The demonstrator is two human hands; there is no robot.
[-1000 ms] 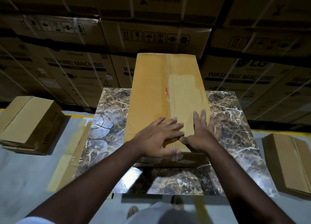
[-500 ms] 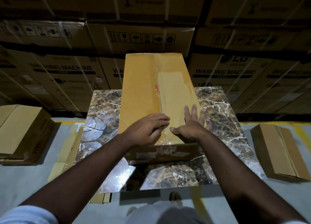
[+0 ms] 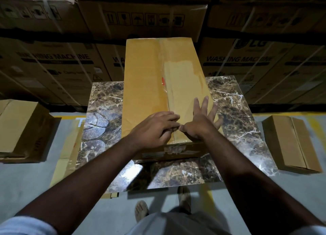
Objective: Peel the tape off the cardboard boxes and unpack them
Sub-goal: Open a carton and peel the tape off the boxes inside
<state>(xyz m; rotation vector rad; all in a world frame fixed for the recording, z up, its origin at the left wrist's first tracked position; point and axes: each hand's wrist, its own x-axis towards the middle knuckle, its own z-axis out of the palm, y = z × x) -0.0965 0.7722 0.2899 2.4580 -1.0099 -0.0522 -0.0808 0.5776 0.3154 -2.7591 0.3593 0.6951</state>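
Box (image 3: 158,86) lies lengthwise on the marble table (image 3: 234,111), flaps closed | left hand (image 3: 155,128) fingers curled, picking at the tape (image 3: 166,93) on the near seam; right hand (image 3: 199,123) flat on the lid, fingers spread | judged: peeling barely begun, unpacking not started | floor boxes (image 3: 291,143) also closed | far stack (image 3: 238,60) reads "WASHING MACHINE", "LG".

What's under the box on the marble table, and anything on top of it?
The box sits on the marble table. On top: clear tape along its seam and both hands. Its contents are hidden.
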